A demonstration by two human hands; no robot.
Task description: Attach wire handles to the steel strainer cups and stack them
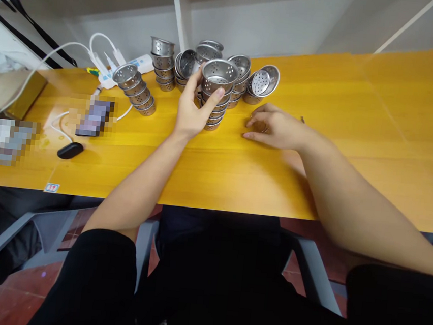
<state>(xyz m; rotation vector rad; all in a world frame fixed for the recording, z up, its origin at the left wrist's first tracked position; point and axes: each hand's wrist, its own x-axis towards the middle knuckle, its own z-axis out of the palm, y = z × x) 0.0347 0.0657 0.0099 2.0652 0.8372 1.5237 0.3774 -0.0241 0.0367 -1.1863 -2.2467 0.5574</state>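
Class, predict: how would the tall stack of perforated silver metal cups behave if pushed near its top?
The stack would probably tip, being tall and narrower at its base. Its cups look merely nested, so might separate. The metal seems stiff; holes suggest lightness.

The head camera is looking forward and steeply down from the wearer's head, taking in the whole tabletop [238, 175] at arm's reach.

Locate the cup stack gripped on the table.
Head view, upper middle: the cup stack is held by the left hand, left of the right hand, with other perforated cups behind it.
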